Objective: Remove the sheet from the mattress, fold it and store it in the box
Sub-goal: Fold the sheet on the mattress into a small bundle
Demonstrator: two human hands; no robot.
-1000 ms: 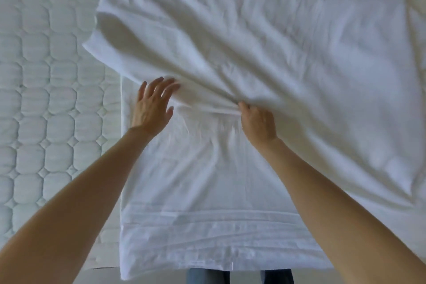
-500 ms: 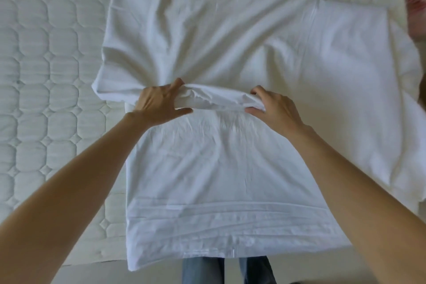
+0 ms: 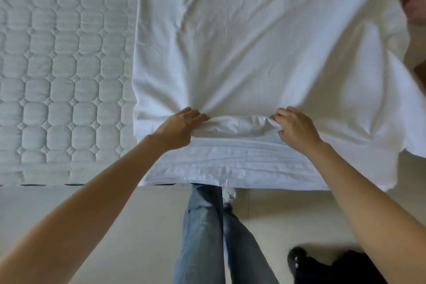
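Both hands are bunched into the same folded edge of the sheet [image 3: 242, 57]: left hand [image 3: 182, 128] has its fingers curled over the top of the fold with the thumb tucked under, right hand [image 3: 296, 128] is pinching the fabric between curled fingers and thumb. A little puffed ridge of cloth sags between them.

That sheet is lying on the mattress [image 3: 62, 64], over on the right part of it, doubled over into a rough rectangle. Its near hem sits right along the bed's front edge and the right side spills off past the corner. No box anywhere in view.

Mattress top is white and quilted, a grid of rounded octagon-ish pads with small diamond stitches between them, plus a piped seam along the front. Sheet is plain white cotton-looking stuff, soft creases fanning out from the two grips, and a flat banded hem with parallel stitch lines near the edge. Floor [image 3: 110, 219] is pale and smooth. Blue jeans [image 3: 202, 226] are visible straight below, and something black [image 3: 322, 267] sits on the floor at lower right, too blurry to tell what.

Compared with half a second back, the gripped fold has been dragged toward the bed's front edge, so way less of the lower layer shows now, just the hem strip. The top layer looks flatter and more squared up too.
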